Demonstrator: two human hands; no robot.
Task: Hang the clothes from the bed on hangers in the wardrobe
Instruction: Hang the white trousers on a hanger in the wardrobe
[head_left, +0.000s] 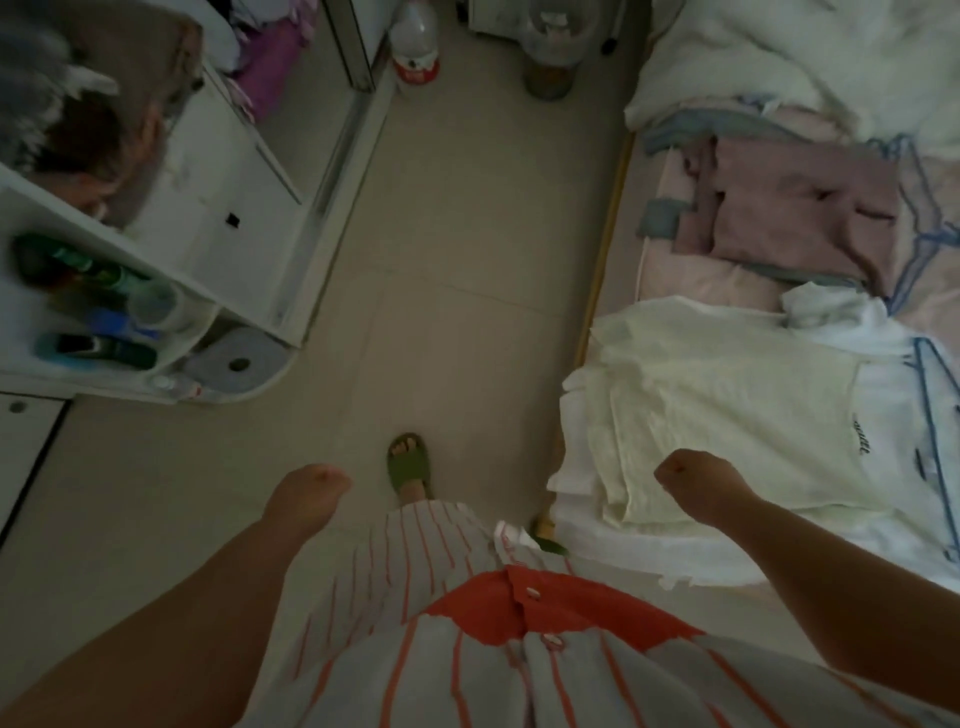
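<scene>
Curling into loose fists, both hands hold nothing: the left hand (306, 491) hangs over the floor (467, 249), the right hand (693, 480) over a cream T-shirt (727, 395) on the near bed (691, 280). Farther off lies a folded purple top (795, 213). Blue hangers (930, 374) rest on the right.

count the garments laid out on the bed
3 at least: a cream top nearest, lying on a white t-shirt, and a mauve garment further up the bed. More may hide underneath.
</scene>
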